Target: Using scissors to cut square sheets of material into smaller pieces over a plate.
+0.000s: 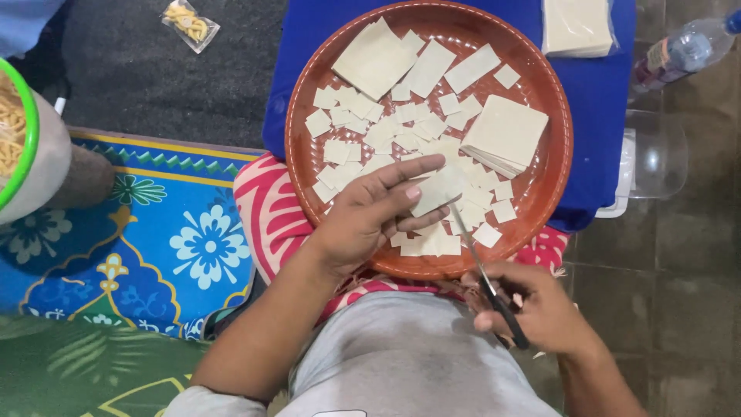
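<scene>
- The left hand [370,212] holds a pale strip of dough [436,191] over the near part of the round brown tray [297,147]. The thumb and fingers pinch the strip.
- The right hand [544,309] is closed around the black handles of a pair of scissors [482,274]. The hand is near the person's body, on the right.
- The scissor blades point far and a bit left, and the tip touches the near edge of the strip.
- Lots of small cut squares [370,127] lie all over the tray.
- A neat stack of bigger squares [505,133] sits on the right side of the tray. More big sheets [378,58] lie on the far side.
- The tray rests on a blue cloth [598,93] and on a pink and white cushion [266,208].
- A plastic bottle [687,48] lies far right on the floor.
- A blue mat with flowers [154,239] is on the left.
- A small bag of yellow snacks [189,23] lies far left.
</scene>
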